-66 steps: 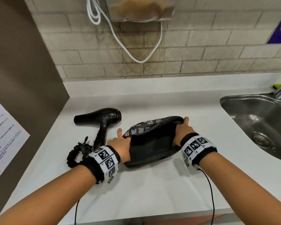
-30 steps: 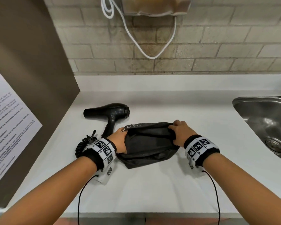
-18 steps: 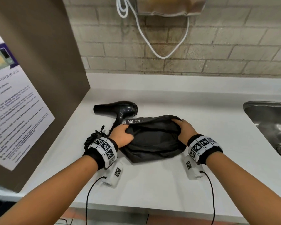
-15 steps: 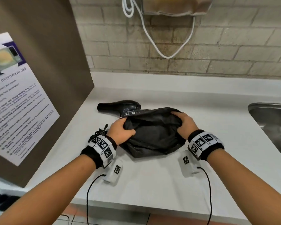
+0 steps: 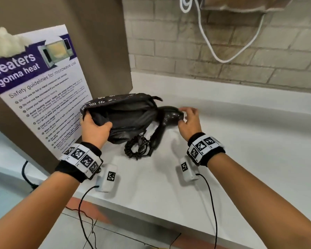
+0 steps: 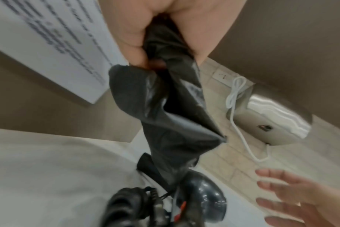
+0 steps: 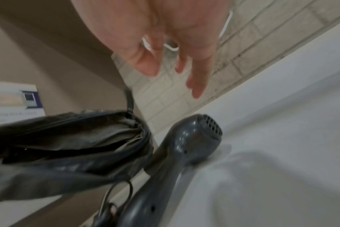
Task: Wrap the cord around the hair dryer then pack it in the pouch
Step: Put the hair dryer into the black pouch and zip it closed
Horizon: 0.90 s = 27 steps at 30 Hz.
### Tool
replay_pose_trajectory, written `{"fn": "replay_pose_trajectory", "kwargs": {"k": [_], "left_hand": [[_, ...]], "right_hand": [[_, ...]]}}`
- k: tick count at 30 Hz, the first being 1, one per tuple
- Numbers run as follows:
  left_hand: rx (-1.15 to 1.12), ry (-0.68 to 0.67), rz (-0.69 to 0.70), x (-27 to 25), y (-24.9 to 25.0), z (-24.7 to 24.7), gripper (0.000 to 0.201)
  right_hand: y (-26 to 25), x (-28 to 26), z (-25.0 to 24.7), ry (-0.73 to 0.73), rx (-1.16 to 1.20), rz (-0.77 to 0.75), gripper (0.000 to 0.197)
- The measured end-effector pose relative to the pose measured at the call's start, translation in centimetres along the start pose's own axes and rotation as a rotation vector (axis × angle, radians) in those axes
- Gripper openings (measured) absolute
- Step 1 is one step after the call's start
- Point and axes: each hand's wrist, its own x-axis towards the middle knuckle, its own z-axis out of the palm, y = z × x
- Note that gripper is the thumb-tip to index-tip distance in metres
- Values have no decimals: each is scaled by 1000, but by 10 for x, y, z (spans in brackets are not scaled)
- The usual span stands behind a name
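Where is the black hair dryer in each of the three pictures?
Head: the black hair dryer lies at centre, just right of the black fabric pouch.
Left wrist: bottom centre, below the hanging pouch.
Right wrist: centre right, under the open right hand.
Shared landmark: the white looped cable on the brick wall.

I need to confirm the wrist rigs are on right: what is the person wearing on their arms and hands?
Both forearms are bare and unsleeved, hands ungloved. The left hand and right hand each have a black wristband with white square-code tags, a small white tagged box beneath, and a thin black cable trailing back.
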Motion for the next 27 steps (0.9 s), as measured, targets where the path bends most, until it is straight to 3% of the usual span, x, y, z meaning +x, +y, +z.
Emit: {"fn": "replay_pose_trajectory", "kwargs": {"k": [2,4,10,13,20,27], "left_hand": [[84,62,-38,1,-14,-6,58],[146,34,-56,-1,-23,-8,57],[145,-77,-115,1,-39,-2,64],[145,-127,-120,-1,-40,-1,63],[116,-202,-153,6,-44,7,77],[167,-337,-201,17,-45,12,98]], "right_hand": [[3,-3,22,-218,-155,169,40],[1,-8,40,-436,-305,263,52],[-20,-9,81,-682,-591,346,90],[-24,-6,89,-673,-708,356,99],[-32,-1,88,-606,-831,275,72],[-11,15,72,-497,-685,426,74]]}}
